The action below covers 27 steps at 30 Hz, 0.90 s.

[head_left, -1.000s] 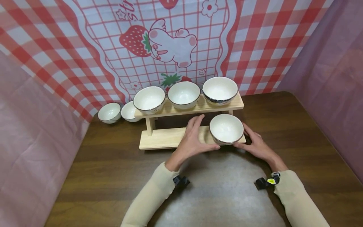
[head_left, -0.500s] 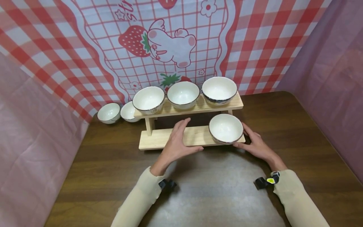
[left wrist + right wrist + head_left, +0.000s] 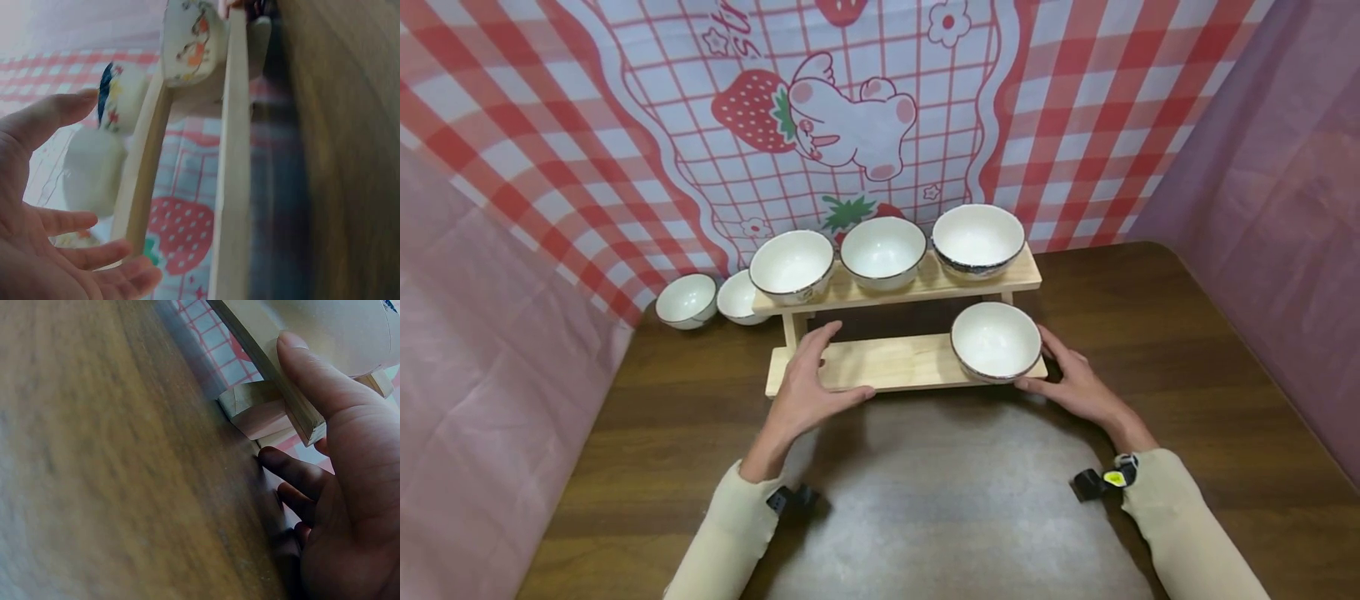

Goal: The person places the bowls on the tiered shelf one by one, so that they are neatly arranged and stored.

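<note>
A white bowl (image 3: 996, 342) with a dark rim sits on the right part of the lower board of a two-tier wooden stand (image 3: 887, 367). My right hand (image 3: 1078, 383) rests at that bowl's right side and the board's end. In the right wrist view, its thumb (image 3: 312, 369) lies by the bowl's underside, while the fingers (image 3: 294, 472) spread loosely below the board. My left hand (image 3: 805, 387) is held in front of the lower board's left part, fingers apart, holding nothing. In the left wrist view, its spread fingers (image 3: 100, 253) stand clear of the bowls behind.
Three bowls stand in a row on the upper board: a left bowl (image 3: 792, 265), a middle bowl (image 3: 883, 250) and a right bowl (image 3: 978, 239). Two more bowls, an outer one (image 3: 687, 300) and one partly hidden (image 3: 737, 297), sit on the brown table (image 3: 647, 467). A checked cloth (image 3: 1075, 108) hangs behind.
My left hand has moved away from the lower bowl, leftward along the board. My right hand and the bowls have stayed in place.
</note>
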Motion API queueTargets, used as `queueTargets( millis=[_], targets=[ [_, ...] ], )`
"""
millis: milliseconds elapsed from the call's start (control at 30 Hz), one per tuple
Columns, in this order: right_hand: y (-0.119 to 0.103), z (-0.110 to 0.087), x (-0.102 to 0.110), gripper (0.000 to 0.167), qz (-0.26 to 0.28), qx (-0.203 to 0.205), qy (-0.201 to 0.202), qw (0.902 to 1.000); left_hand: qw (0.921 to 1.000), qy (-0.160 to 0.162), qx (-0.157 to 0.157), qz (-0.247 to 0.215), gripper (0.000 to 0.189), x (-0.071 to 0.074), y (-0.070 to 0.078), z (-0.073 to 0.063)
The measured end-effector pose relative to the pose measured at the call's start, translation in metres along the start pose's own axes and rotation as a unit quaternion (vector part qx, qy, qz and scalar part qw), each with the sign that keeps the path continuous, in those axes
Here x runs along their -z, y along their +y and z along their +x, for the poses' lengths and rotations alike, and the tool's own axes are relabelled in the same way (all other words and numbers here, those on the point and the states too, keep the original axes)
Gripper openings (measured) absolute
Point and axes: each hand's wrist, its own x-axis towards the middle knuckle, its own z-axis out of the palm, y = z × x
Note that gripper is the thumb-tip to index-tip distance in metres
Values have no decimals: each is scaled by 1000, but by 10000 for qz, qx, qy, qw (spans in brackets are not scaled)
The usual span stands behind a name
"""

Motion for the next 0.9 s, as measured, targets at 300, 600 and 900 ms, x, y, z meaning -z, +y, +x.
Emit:
queueTargets(
  millis=[300, 600, 900],
  targets=[
    [0, -1, 0, 97, -41, -2, 2, 10000, 9992, 364, 135, -6, 96, 31, -16, -14],
    [0, -1, -1, 96, -14, 21, -10, 10000, 9948, 757, 656, 202, 94, 64, -39, -27],
    [0, 0, -1, 95, -77, 119, 24, 9999, 9765, 1387, 1645, -135, 91, 97, -61, -29]
  ],
)
